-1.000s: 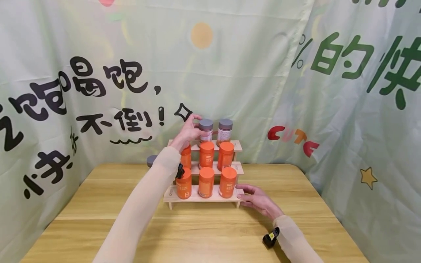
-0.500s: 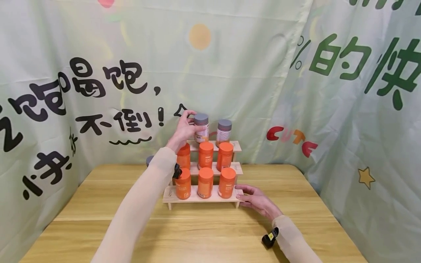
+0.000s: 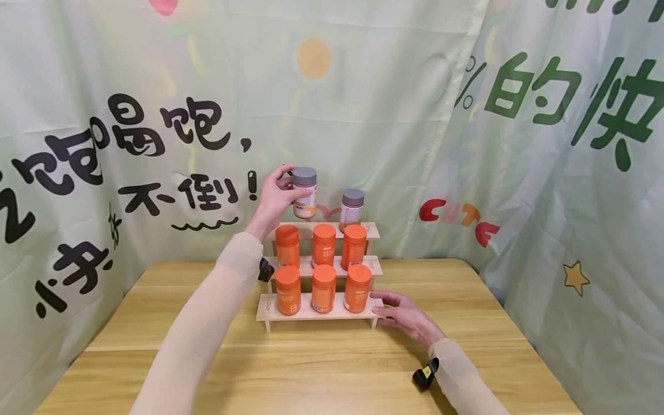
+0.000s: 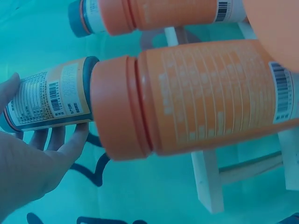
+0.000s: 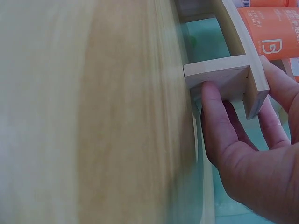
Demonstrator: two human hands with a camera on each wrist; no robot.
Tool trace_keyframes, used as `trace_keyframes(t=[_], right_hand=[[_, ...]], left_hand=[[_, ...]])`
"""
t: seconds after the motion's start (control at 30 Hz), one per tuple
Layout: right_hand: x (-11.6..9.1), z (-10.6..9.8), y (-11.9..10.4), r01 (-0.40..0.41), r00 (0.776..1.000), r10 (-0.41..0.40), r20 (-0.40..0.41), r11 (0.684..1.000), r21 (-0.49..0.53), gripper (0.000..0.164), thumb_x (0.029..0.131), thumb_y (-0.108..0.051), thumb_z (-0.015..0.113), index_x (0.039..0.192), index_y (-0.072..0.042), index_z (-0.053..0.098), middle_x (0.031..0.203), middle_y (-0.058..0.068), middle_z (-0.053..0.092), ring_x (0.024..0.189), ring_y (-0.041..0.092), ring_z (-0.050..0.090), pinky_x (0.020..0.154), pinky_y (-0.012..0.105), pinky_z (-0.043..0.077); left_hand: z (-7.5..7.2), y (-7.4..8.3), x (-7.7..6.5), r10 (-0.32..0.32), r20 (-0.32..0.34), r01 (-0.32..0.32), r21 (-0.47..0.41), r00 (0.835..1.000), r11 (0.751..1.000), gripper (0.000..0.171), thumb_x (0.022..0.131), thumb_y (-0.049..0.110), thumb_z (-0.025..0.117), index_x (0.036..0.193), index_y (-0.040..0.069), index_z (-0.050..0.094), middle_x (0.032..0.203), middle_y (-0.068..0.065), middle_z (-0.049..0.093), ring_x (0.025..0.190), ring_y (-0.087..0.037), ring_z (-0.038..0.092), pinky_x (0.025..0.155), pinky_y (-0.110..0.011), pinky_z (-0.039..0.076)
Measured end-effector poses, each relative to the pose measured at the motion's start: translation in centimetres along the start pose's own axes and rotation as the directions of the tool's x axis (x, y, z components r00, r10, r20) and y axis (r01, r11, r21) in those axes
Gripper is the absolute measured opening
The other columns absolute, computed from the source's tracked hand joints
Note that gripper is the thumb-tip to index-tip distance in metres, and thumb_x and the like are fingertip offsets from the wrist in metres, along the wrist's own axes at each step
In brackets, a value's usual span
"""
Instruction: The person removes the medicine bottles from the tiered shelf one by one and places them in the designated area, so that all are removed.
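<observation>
My left hand [image 3: 272, 202] grips a jar [image 3: 305, 199] with a grey cap and pale label, held upright above the top tier at its left side. In the left wrist view the fingers and thumb wrap this jar [image 4: 51, 95]. Below stands a three-tier wooden display stand [image 3: 339, 311]. My right hand [image 3: 407, 318] holds the right end of its lowest tier. The right wrist view shows the thumb along the board's upper side and fingers against the stand's leg [image 5: 217, 72]. A second grey-capped jar [image 3: 352, 210] remains at the top tier's right.
Orange-lidded jars fill the middle tier, such as the middle jar [image 3: 324, 245], and the bottom tier, such as the left jar [image 3: 288, 291]. The stand is on a wooden table [image 3: 321, 369]. A printed cloth backdrop [image 3: 394, 115] hangs close behind.
My left hand has lifted the grey-capped jar off the top tier and carried it up and left. The right hand has stayed at the stand's lower right end.
</observation>
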State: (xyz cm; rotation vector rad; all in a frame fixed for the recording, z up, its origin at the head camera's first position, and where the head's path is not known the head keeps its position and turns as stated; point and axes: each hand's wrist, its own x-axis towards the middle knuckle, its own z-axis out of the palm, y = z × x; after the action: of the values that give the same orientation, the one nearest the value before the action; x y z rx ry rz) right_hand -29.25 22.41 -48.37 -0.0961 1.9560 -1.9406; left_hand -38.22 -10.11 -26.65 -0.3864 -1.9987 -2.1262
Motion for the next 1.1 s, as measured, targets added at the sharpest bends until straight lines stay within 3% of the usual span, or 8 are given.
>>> trace_keyframes(t=[0.43, 0.73, 1.1], right_hand=[[0.2, -0.1, 0.5, 0.014, 1.0, -0.014, 0.01, 1.0, 0.007, 0.054, 0.092, -0.012, 0.069, 0.139, 0.001, 0.048, 0.145, 0.022, 0.038, 0.099, 0.016, 0.065, 0.089, 0.035, 0.056], [0.2, -0.1, 0.3, 0.016, 1.0, -0.016, -0.001, 1.0, -0.005, 0.052, 0.092, -0.012, 0.068, 0.139, 0.001, 0.049, 0.148, 0.021, 0.037, 0.098, 0.016, 0.064, 0.09, 0.036, 0.056], [0.2, -0.1, 0.4, 0.011, 1.0, -0.011, -0.003, 1.0, -0.011, 0.052, 0.093, -0.011, 0.067, 0.139, 0.001, 0.049, 0.149, 0.022, 0.035, 0.099, 0.016, 0.064, 0.09, 0.036, 0.056]], left_hand=[[-3.6, 0.6, -1.4, 0.051, -0.022, -0.051, 0.01, 0.998, 0.999, 0.061, 0.078, 0.004, 0.082, 0.132, 0.022, 0.06, 0.127, -0.011, 0.065, 0.109, -0.021, 0.064, 0.092, -0.037, 0.052], [-6.4, 0.7, -2.5, 0.059, -0.058, -0.059, 0.016, 0.997, 0.998, 0.062, 0.076, 0.005, 0.084, 0.131, 0.022, 0.061, 0.124, -0.007, 0.066, 0.104, -0.017, 0.065, 0.082, -0.026, 0.054], [-8.9, -0.7, -3.5, 0.047, -0.083, -0.044, 0.036, 0.995, 0.998, 0.066, 0.078, 0.003, 0.081, 0.138, 0.017, 0.055, 0.125, -0.006, 0.065, 0.103, -0.014, 0.064, 0.078, -0.024, 0.055]])
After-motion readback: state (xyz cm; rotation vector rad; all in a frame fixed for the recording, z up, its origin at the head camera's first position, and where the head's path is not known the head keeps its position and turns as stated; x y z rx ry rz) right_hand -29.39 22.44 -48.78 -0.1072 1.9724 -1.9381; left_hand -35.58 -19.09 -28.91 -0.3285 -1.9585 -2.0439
